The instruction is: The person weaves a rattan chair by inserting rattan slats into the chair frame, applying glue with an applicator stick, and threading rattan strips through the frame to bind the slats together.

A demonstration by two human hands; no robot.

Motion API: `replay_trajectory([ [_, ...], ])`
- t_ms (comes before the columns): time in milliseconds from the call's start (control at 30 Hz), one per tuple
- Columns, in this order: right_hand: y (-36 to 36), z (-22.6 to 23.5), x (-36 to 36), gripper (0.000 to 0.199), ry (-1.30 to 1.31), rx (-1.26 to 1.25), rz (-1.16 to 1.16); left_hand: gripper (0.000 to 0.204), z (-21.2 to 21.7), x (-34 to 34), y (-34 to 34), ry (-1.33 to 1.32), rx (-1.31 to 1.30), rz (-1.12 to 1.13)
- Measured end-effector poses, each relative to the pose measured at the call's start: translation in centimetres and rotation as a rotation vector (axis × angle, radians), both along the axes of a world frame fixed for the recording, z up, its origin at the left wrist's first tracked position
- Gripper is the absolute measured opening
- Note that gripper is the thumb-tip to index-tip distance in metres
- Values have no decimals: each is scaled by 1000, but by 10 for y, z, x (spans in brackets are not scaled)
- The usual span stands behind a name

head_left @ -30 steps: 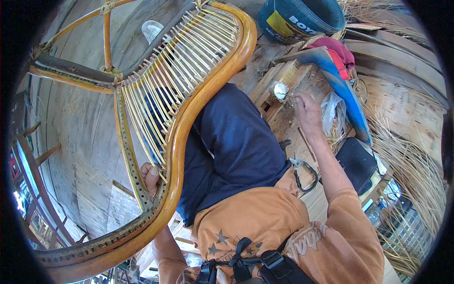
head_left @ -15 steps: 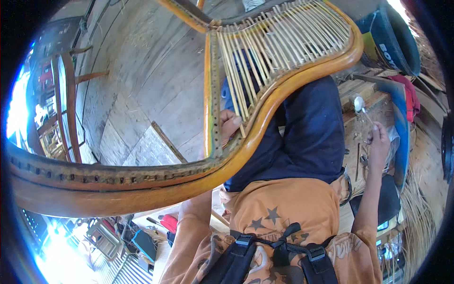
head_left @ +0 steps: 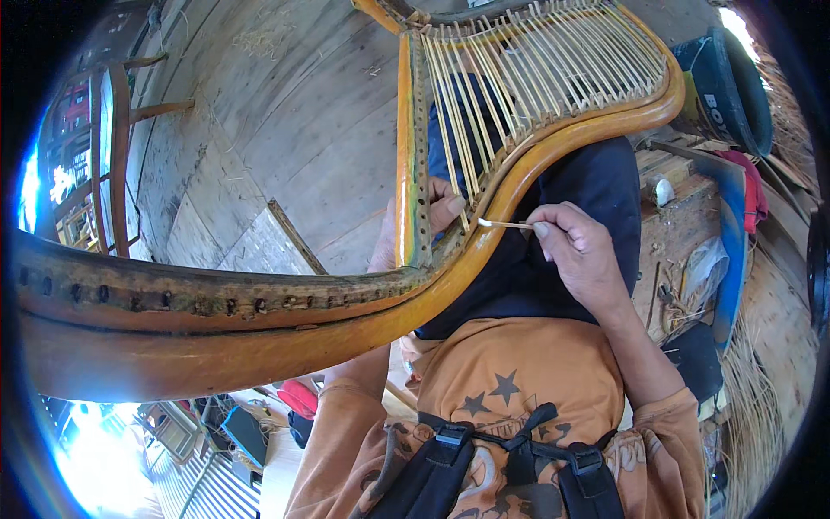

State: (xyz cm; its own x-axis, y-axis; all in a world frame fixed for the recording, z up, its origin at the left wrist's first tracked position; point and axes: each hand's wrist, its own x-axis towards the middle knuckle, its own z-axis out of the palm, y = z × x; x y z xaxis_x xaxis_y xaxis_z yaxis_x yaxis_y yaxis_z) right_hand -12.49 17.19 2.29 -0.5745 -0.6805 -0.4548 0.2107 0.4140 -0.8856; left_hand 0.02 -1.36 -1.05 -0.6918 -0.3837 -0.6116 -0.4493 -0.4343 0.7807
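Across the lap, the rattan chair frame [head_left: 484, 251] is partly strung; right hand [head_left: 581, 253] fingers pinch a thin cane strand [head_left: 503, 224] at the rim, left hand [head_left: 432, 216] grips the frame; many rim holes remain unthreaded.

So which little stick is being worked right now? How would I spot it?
Start at the big curved orange-brown chair frame across the person's lap. At its inner bend, the right hand pinches a pale cane sliver. Unlike the strands strung across the frame, it is loose and short.
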Motion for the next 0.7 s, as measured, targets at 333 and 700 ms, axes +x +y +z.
replay_trajectory([
  [333,-11,-8,6,9,8,-41,17,19,8,-4,-2,-50,53,-47],
  [700,-8,-9,8,9,-24,-108,3,17,9,-5,0,-27,17,-50],
])
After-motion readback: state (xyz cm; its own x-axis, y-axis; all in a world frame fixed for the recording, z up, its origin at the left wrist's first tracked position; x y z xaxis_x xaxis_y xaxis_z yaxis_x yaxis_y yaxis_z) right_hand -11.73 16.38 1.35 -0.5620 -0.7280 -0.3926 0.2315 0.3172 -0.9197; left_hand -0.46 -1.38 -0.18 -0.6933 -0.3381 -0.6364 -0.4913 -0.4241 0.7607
